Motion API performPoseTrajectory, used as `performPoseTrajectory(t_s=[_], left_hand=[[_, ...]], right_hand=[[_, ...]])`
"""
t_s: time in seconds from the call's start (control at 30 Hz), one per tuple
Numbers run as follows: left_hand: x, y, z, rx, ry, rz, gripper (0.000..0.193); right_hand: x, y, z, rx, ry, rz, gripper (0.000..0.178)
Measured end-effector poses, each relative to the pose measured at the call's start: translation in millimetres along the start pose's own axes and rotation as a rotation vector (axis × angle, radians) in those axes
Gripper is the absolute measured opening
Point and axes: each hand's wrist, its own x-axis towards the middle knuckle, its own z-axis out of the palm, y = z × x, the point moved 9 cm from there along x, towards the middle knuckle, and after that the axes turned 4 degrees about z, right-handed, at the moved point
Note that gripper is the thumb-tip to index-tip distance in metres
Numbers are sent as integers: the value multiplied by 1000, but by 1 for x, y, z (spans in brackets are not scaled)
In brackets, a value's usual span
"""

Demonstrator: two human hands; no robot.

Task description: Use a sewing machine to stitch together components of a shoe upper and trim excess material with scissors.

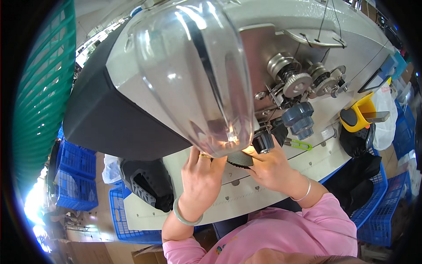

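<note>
And here we are at the big pale sewing machine (272,37), both hands right in under its head. The dark grey, mesh-textured piece of material (240,159) sits between them on the pale, ruler-marked desk (239,204), just below the rounded clear plastic shield (193,88), where a small light glows.

The left hand (201,176) lies low, fingers stretched forward and close together by the piece's left edge. Its fingertips go behind the shield, so I can't tell whether they pinch or merely press. Over on the other side, the right hand (271,167) bends across the piece's right edge, its fingertips partly hidden by the black knob (263,141); no telling its grip either.

What would make this good work? Light, even pressure from both sides, I'd say, the mesh flat and unpuckered, turned gently rather than tugged, with every fingertip well clear of the stitching point. That looks a tight space, so small moves should serve best.

Out left on the desk rests a black-and-grey shoe upper (147,184); right of the hands, a small green-handled tool (301,145).
</note>
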Motion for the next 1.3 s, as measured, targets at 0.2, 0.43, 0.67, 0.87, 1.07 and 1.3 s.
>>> performPoseTrajectory(t_s=[0.2,0.43,0.67,0.87,1.07,1.3], left_hand=[[-4,-6,5,10,-50,23,38],[2,1,-3,44,23,96,33],[-5,-30,-1,-277,227,-113,25],[-1,-13,-4,-90,310,-152,29],[0,-10,-4,-124,70,-32,27],[0,-4,-2,-48,-8,30,30]], right_hand=[[-2,-2,6,-47,15,20,28],[-8,-1,13,-51,-1,19,29],[7,12,20,108,6,135,25],[4,13,22,186,0,70,29],[-2,10,17,152,-50,62,29],[-7,6,7,97,-45,67,30]])
